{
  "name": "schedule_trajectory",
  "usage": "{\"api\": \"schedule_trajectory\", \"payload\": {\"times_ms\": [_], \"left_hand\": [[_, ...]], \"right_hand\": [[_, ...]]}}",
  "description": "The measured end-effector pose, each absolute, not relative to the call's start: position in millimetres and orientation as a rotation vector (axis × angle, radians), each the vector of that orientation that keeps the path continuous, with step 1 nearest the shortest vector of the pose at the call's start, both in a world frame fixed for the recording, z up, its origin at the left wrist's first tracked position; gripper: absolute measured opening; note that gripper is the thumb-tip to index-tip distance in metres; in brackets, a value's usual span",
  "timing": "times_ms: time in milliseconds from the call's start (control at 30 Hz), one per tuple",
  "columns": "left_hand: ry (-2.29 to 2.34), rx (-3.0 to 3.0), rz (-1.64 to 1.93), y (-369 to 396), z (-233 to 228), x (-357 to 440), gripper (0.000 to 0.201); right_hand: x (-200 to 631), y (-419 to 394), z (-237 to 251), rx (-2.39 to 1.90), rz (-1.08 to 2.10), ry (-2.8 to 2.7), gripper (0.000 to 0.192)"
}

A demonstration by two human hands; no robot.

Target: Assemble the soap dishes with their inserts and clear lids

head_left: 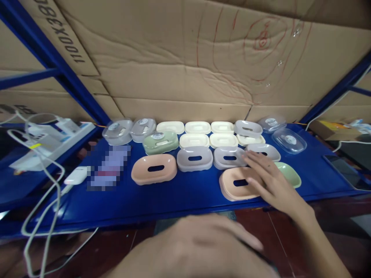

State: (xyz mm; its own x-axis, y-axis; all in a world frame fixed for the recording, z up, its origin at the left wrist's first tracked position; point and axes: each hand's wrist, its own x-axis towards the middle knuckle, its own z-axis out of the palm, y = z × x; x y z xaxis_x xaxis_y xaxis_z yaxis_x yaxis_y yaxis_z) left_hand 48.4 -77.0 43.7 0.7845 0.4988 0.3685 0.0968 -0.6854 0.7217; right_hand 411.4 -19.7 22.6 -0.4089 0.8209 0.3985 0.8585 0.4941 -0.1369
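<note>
Many soap dishes lie in rows on a blue shelf board point(188, 197). My right hand point(271, 179) reaches in from the lower right, fingers spread flat, resting on the right edge of a pink slotted dish point(234, 184) and partly covering a green dish point(291, 174). Its fingertips are close to a grey dish point(228, 157). My left hand point(197, 247) hovers low in the foreground, close to the camera and blurred, palm down, below the shelf's front edge. I see nothing in it.
Further left are another pink dish point(154, 168), a grey dish point(194, 158) and a green lidded dish point(160, 141). Cream dishes point(197, 127) and clear lids point(290, 140) line the back. Cardboard point(185, 58) backs the shelf. White cables point(43, 181) and a small white case point(75, 175) lie at left.
</note>
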Motion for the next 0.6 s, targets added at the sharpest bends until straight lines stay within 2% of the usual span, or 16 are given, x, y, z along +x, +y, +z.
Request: {"api": "schedule_trajectory", "payload": {"times_ms": [67,167,267,400,533,600], "left_hand": [[0.632,2.393,0.737,-39.8,44.1,56.6,0.046],[0.906,2.677,0.86,12.5,34.1,63.4,0.037],[0.994,2.89,0.801,53.4,30.6,63.9,0.039],[0.99,2.95,0.478,98.9,49.0,65.7,0.057],[0.961,2.884,0.275,128.3,52.9,69.4,0.081],[0.945,2.851,0.243,131.2,44.2,71.6,0.081]], "right_hand": [[406.2,-32.4,20.6,-1.375,-0.137,-2.369,0.071],[399.0,-47.1,9.7,-1.307,-0.199,-2.392,0.077],[389.2,-48.0,-7.1,-1.248,-0.295,-2.42,0.069],[375.7,-35.5,-23.0,-1.182,-0.376,-2.428,0.054],[369.6,-31.4,-26.6,-1.158,-0.372,-2.362,0.059],[369.0,-33.7,-27.2,-1.185,-0.372,-2.322,0.065]]}}
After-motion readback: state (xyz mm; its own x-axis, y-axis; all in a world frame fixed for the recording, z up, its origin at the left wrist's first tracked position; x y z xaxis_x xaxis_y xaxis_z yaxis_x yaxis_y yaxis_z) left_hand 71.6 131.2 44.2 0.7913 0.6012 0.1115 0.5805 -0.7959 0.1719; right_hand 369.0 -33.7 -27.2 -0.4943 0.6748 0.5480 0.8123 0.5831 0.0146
